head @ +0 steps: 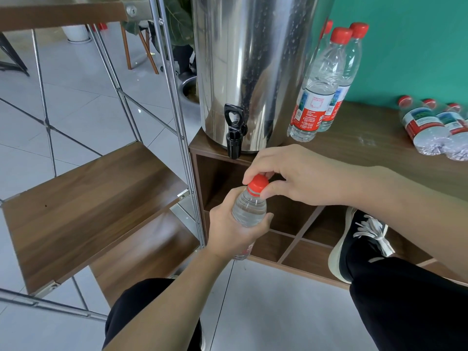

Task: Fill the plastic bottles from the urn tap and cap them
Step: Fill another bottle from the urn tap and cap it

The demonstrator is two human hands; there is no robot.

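In the head view, a plastic bottle is held upright in front of the cabinet, below and just in front of the black tap of the steel urn, which is set at the cabinet top's front left corner so that the spout overhangs the edge. The bottle's body is wrapped by the left hand, whose fingers are closed around its middle, apparently so that it is steadied against twisting. The red cap is pinched between thumb and fingertips of the right hand, which is arched over the bottle's neck; the cap appears to be seated on the neck, so the step in hand is judged to be screwing it tight, though whether it is fully tightened cannot be told. Clear water is seen in the bottle's upper part, so it is taken as filled. Beside the urn, towards the back edge of the cabinet top, capped upright bottles are stood together, probably as finished ones. Near the right edge, more capped bottles are laid on their sides, well apart from the urn; whether they are full cannot be told. A shelf rack is seen to the left.
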